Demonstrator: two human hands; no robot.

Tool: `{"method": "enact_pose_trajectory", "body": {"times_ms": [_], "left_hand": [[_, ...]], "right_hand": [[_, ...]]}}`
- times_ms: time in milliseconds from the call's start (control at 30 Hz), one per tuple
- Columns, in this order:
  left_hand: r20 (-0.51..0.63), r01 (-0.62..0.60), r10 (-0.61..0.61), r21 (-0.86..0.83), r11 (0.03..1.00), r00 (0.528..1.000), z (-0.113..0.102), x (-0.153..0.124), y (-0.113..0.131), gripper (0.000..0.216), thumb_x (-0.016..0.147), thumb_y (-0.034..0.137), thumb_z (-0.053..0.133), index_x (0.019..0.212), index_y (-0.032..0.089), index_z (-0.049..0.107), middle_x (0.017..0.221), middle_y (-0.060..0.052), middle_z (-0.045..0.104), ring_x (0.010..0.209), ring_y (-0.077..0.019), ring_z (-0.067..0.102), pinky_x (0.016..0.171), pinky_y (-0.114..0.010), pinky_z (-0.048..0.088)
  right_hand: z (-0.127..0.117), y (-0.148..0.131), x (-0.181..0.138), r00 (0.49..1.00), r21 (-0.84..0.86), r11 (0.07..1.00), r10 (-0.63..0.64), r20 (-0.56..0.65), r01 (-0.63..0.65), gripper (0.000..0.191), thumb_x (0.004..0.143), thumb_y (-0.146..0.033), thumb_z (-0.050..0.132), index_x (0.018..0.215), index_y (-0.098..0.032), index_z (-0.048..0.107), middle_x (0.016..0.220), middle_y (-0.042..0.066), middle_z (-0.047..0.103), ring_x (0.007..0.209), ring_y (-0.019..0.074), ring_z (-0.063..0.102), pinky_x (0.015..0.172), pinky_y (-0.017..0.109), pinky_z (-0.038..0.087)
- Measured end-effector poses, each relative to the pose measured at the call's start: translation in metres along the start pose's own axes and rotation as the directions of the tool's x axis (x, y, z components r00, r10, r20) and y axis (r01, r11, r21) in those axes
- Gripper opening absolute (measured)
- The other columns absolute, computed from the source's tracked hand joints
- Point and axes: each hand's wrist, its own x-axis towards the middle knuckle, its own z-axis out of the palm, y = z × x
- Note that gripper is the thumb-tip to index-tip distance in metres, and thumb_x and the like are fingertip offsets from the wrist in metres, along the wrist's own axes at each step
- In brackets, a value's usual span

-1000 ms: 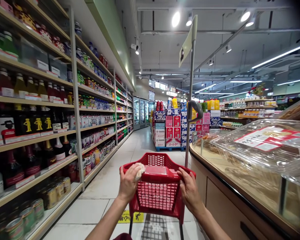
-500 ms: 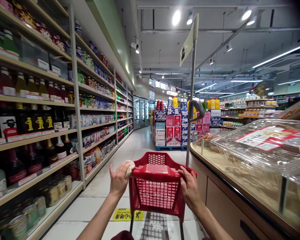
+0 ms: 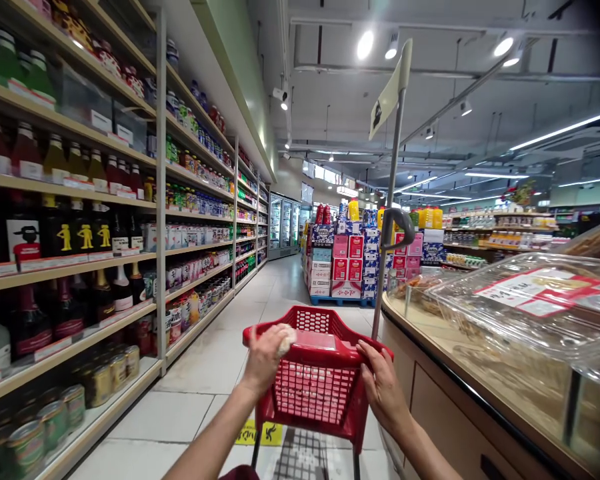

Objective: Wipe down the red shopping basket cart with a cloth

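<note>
A red plastic shopping cart stands in the aisle right before me. My left hand is closed on a crumpled white cloth and presses it onto the left part of the cart's red handle bar. My right hand wraps round the right end of the same handle. A grey pole with a small flag rises from the cart's right side.
Shelves of bottles, cans and jars line the left side. A curved counter with clear lidded food bins runs close on the right. Stacked boxes stand on a pallet ahead. A yellow floor sticker lies under the cart.
My left hand lifted off the handle's left end half a second ago and has come back onto it with the cloth. The view has shifted slightly; my right hand has kept its grip.
</note>
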Motion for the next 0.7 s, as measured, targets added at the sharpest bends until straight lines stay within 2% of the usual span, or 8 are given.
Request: {"method": "enact_pose_trajectory", "body": {"times_ms": [100,167,233,367,400,533,567,700], "left_hand": [[0.035,-0.151,0.155,-0.103,0.983,0.987,0.018,0.010,0.047,0.029,0.082,0.011,0.041,0.100,0.028,0.056,0.112,0.002,0.061,0.107,-0.0143,0.053,0.107,-0.050,0.009],[0.053,-0.209,0.219,-0.147,0.967,0.974,0.024,0.014,0.064,0.028,0.082,0.012,0.044,0.101,0.029,0.056,0.113,0.002,0.061,0.109,-0.0144,0.051,0.107,-0.049,0.006],[0.067,-0.151,0.163,-0.162,0.975,0.984,0.019,0.015,0.058,0.027,0.082,0.014,0.044,0.102,0.029,0.056,0.114,0.001,0.060,0.108,-0.0153,0.052,0.106,-0.051,0.006],[0.104,0.104,-0.090,-0.133,0.986,0.990,0.001,0.018,0.031,0.024,0.082,0.017,0.045,0.101,0.025,0.055,0.111,-0.002,0.062,0.102,-0.0180,0.056,0.102,-0.060,0.010],[0.122,0.096,-0.080,-0.132,0.986,0.989,0.001,0.019,0.033,0.024,0.081,0.015,0.045,0.100,0.025,0.055,0.110,-0.002,0.062,0.102,-0.0177,0.056,0.102,-0.059,0.010],[0.162,-0.154,0.185,-0.187,0.970,0.969,0.015,0.023,0.062,0.028,0.079,0.011,0.046,0.098,0.028,0.056,0.112,0.002,0.061,0.107,-0.0147,0.052,0.106,-0.052,0.007],[0.161,-0.178,0.209,-0.191,0.965,0.964,0.016,0.023,0.066,0.028,0.079,0.011,0.046,0.099,0.029,0.056,0.113,0.002,0.061,0.107,-0.0147,0.052,0.106,-0.052,0.007],[0.154,-0.037,0.056,-0.125,0.991,0.986,0.009,0.024,0.060,0.028,0.080,0.013,0.044,0.102,0.026,0.055,0.113,-0.001,0.061,0.107,-0.0171,0.053,0.104,-0.056,0.009]], "right_hand": [[0.001,0.000,0.001,0.999,0.003,1.000,0.025,-0.035,-0.025,0.039,0.085,-0.029,0.033,0.122,-0.020,0.042,0.117,0.008,0.056,0.109,0.0211,0.051,0.101,0.053,0.027],[-0.001,0.002,0.001,0.998,0.005,0.999,0.035,-0.050,-0.035,0.037,0.085,-0.029,0.032,0.119,-0.021,0.045,0.118,0.007,0.055,0.109,0.0209,0.051,0.100,0.052,0.028],[-0.003,0.004,0.001,0.997,0.008,0.999,0.046,-0.059,-0.045,0.036,0.085,-0.030,0.032,0.116,-0.021,0.047,0.119,0.007,0.055,0.109,0.0206,0.051,0.100,0.051,0.030],[-0.003,-0.001,0.002,0.997,0.019,0.998,0.054,-0.064,-0.053,0.037,0.085,-0.028,0.033,0.120,-0.020,0.044,0.120,0.007,0.054,0.110,0.0208,0.050,0.100,0.052,0.028],[-0.002,-0.003,0.003,0.997,0.023,0.999,0.043,-0.058,-0.042,0.037,0.085,-0.028,0.034,0.120,-0.020,0.044,0.120,0.007,0.054,0.111,0.0209,0.049,0.101,0.053,0.027],[0.001,-0.005,0.002,0.997,0.051,0.998,0.044,-0.068,-0.040,0.042,0.085,-0.027,0.033,0.126,-0.021,0.038,0.123,0.007,0.052,0.113,0.0213,0.048,0.100,0.054,0.027],[-0.001,-0.003,0.001,0.994,0.054,0.996,0.068,-0.088,-0.064,0.042,0.085,-0.028,0.032,0.127,-0.020,0.037,0.123,0.008,0.052,0.113,0.0215,0.047,0.100,0.053,0.028],[-0.016,-0.007,0.008,0.980,0.076,0.991,0.123,-0.155,-0.113,0.039,0.084,-0.027,0.033,0.121,-0.021,0.045,0.118,0.007,0.055,0.112,0.0218,0.047,0.098,0.049,0.034]]}}
